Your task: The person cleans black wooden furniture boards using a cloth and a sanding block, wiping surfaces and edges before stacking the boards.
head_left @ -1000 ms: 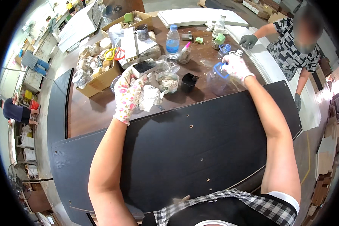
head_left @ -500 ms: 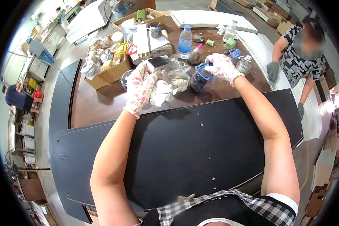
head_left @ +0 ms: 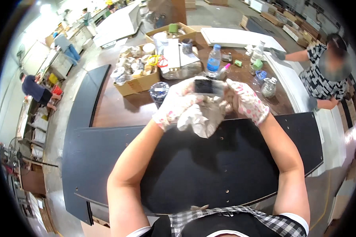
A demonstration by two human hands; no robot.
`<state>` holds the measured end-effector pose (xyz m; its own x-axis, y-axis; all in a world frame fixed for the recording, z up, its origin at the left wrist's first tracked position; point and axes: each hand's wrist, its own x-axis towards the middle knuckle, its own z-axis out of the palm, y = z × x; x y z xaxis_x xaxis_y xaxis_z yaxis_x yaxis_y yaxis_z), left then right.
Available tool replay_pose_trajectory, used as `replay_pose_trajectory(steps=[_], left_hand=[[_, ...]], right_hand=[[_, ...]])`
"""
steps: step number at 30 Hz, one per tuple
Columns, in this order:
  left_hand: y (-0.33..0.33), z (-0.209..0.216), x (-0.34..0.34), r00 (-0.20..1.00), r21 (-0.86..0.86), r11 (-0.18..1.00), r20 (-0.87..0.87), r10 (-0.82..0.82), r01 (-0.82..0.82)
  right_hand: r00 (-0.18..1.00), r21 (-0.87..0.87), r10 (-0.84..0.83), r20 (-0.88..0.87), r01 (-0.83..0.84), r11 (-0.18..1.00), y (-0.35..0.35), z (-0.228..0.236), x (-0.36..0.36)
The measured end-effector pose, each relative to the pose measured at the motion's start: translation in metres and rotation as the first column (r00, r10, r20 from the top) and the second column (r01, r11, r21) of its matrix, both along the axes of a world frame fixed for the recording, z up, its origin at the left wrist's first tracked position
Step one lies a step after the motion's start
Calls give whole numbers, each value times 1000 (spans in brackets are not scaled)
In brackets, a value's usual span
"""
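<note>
My left hand (head_left: 174, 104), in a white glove with pink spots, is closed around a crumpled white cloth (head_left: 201, 120) and a small block with a black face (head_left: 208, 86). The cloth hangs down over the near edge of the black panel's (head_left: 233, 158) far side. My right hand (head_left: 247, 102), gloved the same way, pinches the right side of the cloth; its fingertips are partly hidden and blurred. Just left of my left hand stands a dark jar (head_left: 159, 91). Behind my hands is a water bottle (head_left: 214, 61) with a blue cap.
On the brown table, a cardboard box (head_left: 136, 86) of jars and bags stands at left, with scissors (head_left: 161, 62) beside it. A clear handled bottle (head_left: 269, 87) is at right. A co-worker (head_left: 324, 69) in grey gloves stands by white panels (head_left: 241, 36) on the right.
My right hand has let go of the blue-handled jug and moved to the cloth. My left hand has brought the cloth and block rightward and nearer. The view has shifted.
</note>
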<state>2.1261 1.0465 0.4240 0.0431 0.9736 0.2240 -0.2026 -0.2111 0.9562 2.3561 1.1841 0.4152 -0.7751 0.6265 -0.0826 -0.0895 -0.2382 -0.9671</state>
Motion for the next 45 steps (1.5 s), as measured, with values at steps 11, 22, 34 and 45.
replay_pose_trajectory(steps=[11,22,34,45], left_hand=[[-83,-7,19,840,362,930,-482,249,-68],[-263,-57,49,82,522,714,-778,623,-466],[-352,-73,-20,68,513,578,-708,703,-634],[-406,-43,-50,-41,534,636,-783,621,-557]], right_hand=[[939,-175,335,-78,-344,923,-41,-36,37],[773,-370,379,-508,-594,714,10,-93,41],[647,-143,540,-539,-702,698,-65,-65,-28],[952,327,288,-103,-241,914,-139,-107,-238]])
